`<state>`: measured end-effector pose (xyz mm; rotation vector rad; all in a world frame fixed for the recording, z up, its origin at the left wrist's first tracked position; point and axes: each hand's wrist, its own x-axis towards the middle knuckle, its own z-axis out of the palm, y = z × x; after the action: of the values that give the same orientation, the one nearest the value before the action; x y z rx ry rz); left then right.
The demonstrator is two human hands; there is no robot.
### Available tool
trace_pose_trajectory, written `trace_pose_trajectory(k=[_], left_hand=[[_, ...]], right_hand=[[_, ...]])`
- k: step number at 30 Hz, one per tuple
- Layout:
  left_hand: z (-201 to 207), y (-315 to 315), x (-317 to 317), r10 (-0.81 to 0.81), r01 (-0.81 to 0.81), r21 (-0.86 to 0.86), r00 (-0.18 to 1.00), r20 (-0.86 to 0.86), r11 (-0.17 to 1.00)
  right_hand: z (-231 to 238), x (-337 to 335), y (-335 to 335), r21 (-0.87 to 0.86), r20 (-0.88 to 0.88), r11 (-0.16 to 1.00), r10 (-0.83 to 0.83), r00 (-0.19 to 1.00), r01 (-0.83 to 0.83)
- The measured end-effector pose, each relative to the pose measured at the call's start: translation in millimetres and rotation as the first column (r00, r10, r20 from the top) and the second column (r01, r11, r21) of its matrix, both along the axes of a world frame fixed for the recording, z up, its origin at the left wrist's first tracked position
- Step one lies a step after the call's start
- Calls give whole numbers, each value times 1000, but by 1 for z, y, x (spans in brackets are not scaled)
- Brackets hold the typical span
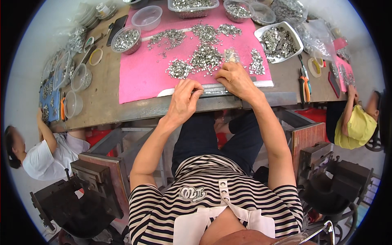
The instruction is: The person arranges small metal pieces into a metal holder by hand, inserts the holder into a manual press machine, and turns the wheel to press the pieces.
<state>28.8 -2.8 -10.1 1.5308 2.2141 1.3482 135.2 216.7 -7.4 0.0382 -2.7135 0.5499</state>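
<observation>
My left hand [183, 99] rests at the table's front edge, fingers bent and thumb pressed toward the forefinger. Next to it, my right hand [237, 81] is also closed in a pinch. Whatever the fingertips hold is too small or hidden to make out. Between and under the hands, a long silvery metal strip [215, 90] lies along the edge of a pink mat [141, 83]. Just beyond the hands are loose heaps of small shiny metal pieces [206, 57]. A small clear plastic bag [231, 55] lies by my right fingertips.
A round tub of metal pieces [138, 45] stands left of the heaps, near an empty clear tub [147, 15]. At right are a white tray of darker parts [296, 38], orange-handled pliers [304, 89] and a tape roll [314, 67]. Co-workers sit on both sides.
</observation>
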Motion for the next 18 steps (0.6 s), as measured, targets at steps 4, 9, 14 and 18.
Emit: trace_pose_trajectory(k=[4, 9, 14, 18], left_hand=[[-7, 3, 5, -14, 13, 127, 1000, 11, 992], [-12, 2, 6, -4, 6, 133, 1000, -11, 991], [-9, 5, 12, 46, -26, 88, 969, -241, 996], [-10, 3, 14, 56, -22, 119, 954, -295, 993]], right_hand=[[1, 2, -1, -71, -1, 997, -15, 1000, 15], [11, 16, -15, -368, 42, 924, -99, 994, 107], [8, 25, -44, -463, -73, 885, -101, 992, 56], [-1, 25, -57, -381, -179, 924, -108, 978, 33]])
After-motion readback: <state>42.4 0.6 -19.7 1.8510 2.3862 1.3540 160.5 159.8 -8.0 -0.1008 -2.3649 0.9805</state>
